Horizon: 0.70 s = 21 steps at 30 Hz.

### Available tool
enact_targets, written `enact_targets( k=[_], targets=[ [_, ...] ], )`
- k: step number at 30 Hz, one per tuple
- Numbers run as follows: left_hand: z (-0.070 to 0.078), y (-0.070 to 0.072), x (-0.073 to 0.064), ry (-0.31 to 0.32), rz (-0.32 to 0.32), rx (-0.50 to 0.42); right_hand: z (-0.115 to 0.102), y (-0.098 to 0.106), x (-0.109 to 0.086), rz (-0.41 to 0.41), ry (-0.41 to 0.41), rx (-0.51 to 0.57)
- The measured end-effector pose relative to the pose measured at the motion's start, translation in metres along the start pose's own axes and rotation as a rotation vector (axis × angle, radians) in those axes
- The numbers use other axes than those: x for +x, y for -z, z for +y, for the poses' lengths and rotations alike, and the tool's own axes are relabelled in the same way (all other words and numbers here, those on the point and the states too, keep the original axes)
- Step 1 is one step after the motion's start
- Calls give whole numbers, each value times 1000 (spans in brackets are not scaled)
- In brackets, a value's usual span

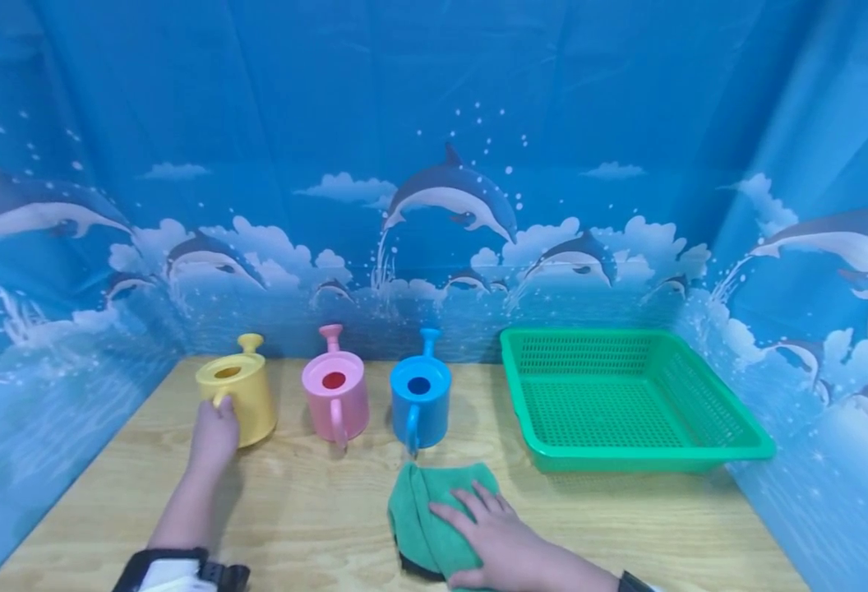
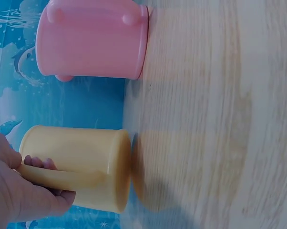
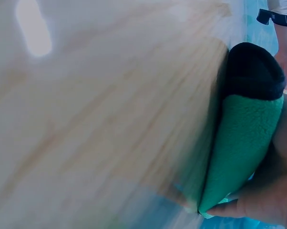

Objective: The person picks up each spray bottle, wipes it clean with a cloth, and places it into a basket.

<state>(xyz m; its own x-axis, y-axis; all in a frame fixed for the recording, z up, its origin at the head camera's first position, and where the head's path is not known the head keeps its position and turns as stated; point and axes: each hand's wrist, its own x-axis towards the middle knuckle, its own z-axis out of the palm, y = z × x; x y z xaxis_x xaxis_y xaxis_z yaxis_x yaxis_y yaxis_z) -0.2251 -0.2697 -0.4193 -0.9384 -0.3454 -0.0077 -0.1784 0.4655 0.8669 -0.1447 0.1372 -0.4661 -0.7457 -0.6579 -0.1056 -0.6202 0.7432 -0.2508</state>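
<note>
Dolphin-printed curtain (image 1: 316,99) backs a wooden table (image 1: 308,514). At the frame's left, the left hand (image 1: 214,436) grips a yellow watering can (image 1: 256,403) by its handle (image 2: 67,179), base seemingly just off the wood; a firm, level hold should suit. Lower centre, the right hand (image 1: 496,534) rests, fingers spread, on a green cloth (image 1: 413,510); flat pressure would steady it. Beyond: pink watering can (image 1: 353,403), blue watering can (image 1: 437,407), and, right, green basket (image 1: 641,455). No writing or brand is readable.

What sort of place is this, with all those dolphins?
Probably a staged indoor corner: dolphin-print sheeting lines the back and both sides of a wooden tabletop, where the left hand grips a yellow watering can.
</note>
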Motion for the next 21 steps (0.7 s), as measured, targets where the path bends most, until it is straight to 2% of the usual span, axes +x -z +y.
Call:
enact_targets(
  k=[6,12,14,18,21],
  targets=[
    [3,1,-1,43,10,-18,0,3,0,1,22,-50],
    [8,1,-5,19,22,-25,0,7,0,-14,31,-81],
    [10,1,-7,7,44,-35,-1,7,1,-5,41,-107],
    [14,3,-11,24,97,-46,-2,7,1,34,65,-155],
    [17,5,-14,43,113,-62,-3,6,2,60,70,-161]
  ],
)
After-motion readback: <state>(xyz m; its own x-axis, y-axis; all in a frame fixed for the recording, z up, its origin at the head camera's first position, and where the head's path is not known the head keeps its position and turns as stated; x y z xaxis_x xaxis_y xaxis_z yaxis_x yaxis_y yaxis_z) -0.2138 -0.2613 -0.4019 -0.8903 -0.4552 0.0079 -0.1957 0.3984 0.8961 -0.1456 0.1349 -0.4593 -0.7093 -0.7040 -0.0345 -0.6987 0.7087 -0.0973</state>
